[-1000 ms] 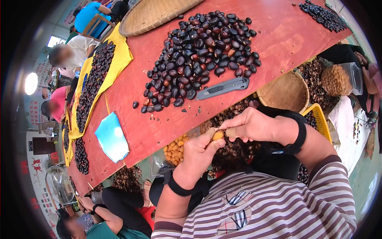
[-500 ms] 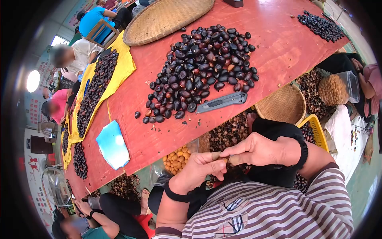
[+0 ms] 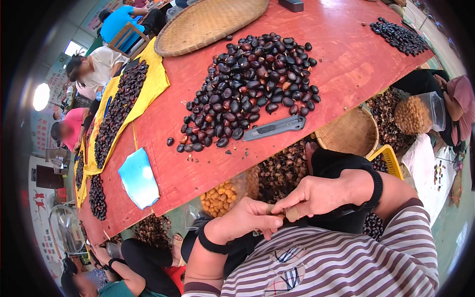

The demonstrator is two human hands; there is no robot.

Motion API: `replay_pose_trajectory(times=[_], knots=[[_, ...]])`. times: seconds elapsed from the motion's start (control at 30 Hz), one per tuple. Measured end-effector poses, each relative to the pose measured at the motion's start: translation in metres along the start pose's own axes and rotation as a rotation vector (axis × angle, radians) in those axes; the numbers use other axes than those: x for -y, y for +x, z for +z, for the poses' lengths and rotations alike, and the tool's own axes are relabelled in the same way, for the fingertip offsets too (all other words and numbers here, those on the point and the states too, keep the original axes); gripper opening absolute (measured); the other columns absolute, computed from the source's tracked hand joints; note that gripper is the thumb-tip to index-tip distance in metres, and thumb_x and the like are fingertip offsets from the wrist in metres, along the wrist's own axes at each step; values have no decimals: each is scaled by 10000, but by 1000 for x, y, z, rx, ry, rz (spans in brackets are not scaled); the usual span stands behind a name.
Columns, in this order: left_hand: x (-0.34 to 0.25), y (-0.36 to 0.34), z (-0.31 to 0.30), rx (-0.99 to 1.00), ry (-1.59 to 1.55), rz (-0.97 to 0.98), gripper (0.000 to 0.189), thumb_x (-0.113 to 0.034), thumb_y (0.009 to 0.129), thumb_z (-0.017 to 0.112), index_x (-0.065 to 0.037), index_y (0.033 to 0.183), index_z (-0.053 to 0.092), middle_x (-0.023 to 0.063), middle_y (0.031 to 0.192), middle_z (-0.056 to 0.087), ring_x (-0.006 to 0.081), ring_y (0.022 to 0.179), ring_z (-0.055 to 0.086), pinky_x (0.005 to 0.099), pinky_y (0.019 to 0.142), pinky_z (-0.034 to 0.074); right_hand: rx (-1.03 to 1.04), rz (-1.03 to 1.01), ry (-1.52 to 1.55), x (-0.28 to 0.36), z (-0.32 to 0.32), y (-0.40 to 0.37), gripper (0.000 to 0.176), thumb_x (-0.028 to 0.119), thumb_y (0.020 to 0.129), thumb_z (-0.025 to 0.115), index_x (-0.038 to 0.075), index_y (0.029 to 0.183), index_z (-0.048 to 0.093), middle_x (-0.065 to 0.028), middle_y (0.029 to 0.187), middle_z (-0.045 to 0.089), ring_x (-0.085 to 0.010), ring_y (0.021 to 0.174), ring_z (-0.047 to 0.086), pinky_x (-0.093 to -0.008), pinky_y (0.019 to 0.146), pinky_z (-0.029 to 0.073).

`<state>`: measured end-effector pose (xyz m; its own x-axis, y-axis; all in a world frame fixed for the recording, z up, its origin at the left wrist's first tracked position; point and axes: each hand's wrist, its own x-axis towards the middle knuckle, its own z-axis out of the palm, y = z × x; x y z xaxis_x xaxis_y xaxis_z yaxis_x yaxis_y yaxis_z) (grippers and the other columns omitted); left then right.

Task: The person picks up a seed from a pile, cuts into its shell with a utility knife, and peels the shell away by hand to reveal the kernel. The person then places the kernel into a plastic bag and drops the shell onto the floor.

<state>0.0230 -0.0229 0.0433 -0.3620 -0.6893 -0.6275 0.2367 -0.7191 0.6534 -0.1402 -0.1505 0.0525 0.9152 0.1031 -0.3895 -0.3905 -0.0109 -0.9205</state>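
Observation:
My left hand (image 3: 247,218) and my right hand (image 3: 319,198) meet at the fingertips above my lap. Both are closed in a pinch around a small brown nut (image 3: 281,216), mostly covered by the fingers. Tan covers seem to wrap some of the fingertips. Just beyond my left hand, a clear bag holds peeled orange kernels (image 3: 218,198). On the red table (image 3: 336,74) in front of me lies a big heap of dark, glossy nuts (image 3: 252,84). A grey box cutter (image 3: 275,128) rests by the heap's near edge.
A flat woven tray (image 3: 208,24) lies at the table's far side. A blue-white pad (image 3: 139,178) and a yellow sheet (image 3: 158,74) with more nuts are to the left. Below the table edge are a round basket (image 3: 349,131), a yellow crate (image 3: 392,161) and shell scraps. Several people sit around.
Both hands have dropped slightly toward my lap, their fingertips still together. The view has shifted a little; the heap and the box cutter stay in place on the table.

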Motion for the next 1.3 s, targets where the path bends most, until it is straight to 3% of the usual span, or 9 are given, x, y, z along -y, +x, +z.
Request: replay_pose_trajectory(times=[0.1, 0.3, 0.5, 0.8, 0.87, 0.93, 0.97, 1.07, 1.3], knots=[[-1, 0, 1, -5, -63, 70, 186, -112, 729, 627, 13, 864, 596, 42, 699, 578, 87, 564, 541, 198, 486, 462, -59, -160, -45, -11, -1, -1, 284, 110, 753, 536, 116, 1035, 565, -8, 594, 517, -71, 468, 417, -227, 460, 382], [-5, 0, 4, -16, 24, 36, 154, -94, 734, 617, 14, 841, 598, 41, 673, 573, 87, 544, 537, 192, 470, 455, -30, -10, 22, -3, 2, -1, 268, 107, 761, 563, 102, 1029, 570, -16, 629, 554, -61, 487, 434, -215, 473, 387], [1, 9, 5, -18, 245, -54, 175, -170, 705, 655, -5, 737, 608, 16, 593, 558, 70, 475, 521, 171, 418, 386, 16, 73, -33, -6, 6, 5, 237, 118, 745, 568, 89, 979, 591, -9, 612, 544, -61, 471, 421, -214, 454, 371], [6, 21, 3, -96, 294, -93, 120, -95, 706, 643, 13, 735, 601, 30, 589, 559, 74, 462, 501, 186, 430, 385, -20, 116, 37, -23, 4, 13, 253, 132, 722, 557, 75, 965, 595, -20, 594, 511, -79, 459, 429, -221, 445, 373], [15, 23, -6, -137, 125, 54, 183, -179, 715, 645, -10, 778, 610, 19, 620, 555, 68, 499, 528, 171, 434, 398, -139, 86, 79, -28, 3, 15, 243, 117, 731, 556, 75, 967, 592, -24, 617, 532, -73, 475, 442, -220, 456, 381], [10, 17, 4, -304, -62, 163, 211, -188, 761, 602, -3, 861, 595, 23, 682, 564, 82, 563, 544, 185, 503, 446, -281, 47, 109, -25, 2, 16, 245, 112, 735, 562, 75, 977, 586, -29, 644, 553, -78, 511, 470, -220, 489, 398], [15, 19, 5, -325, -101, 218, 220, -192, 773, 587, 0, 881, 589, 24, 699, 565, 85, 579, 547, 188, 518, 453, -342, -63, 49, -26, 5, 17, 242, 107, 757, 561, 69, 996, 572, -31, 687, 579, -87, 592, 508, -217, 565, 420], [26, 24, 6, -377, -161, 351, 232, -195, 801, 550, 5, 915, 576, 26, 726, 568, 89, 605, 552, 195, 543, 468, -444, -131, 158, -25, 14, 22, 244, 103, 779, 548, 62, 1019, 558, -18, 716, 590, -102, 665, 526, -218, 635, 423], [20, 13, 11, -302, 65, 342, 188, -163, 813, 531, -1, 894, 579, 22, 675, 561, 78, 559, 544, 193, 512, 458, -209, 53, 290, -23, 3, 15, 242, 91, 780, 529, 80, 1017, 576, 7, 643, 548, -28, 463, 418, -168, 423, 364]])
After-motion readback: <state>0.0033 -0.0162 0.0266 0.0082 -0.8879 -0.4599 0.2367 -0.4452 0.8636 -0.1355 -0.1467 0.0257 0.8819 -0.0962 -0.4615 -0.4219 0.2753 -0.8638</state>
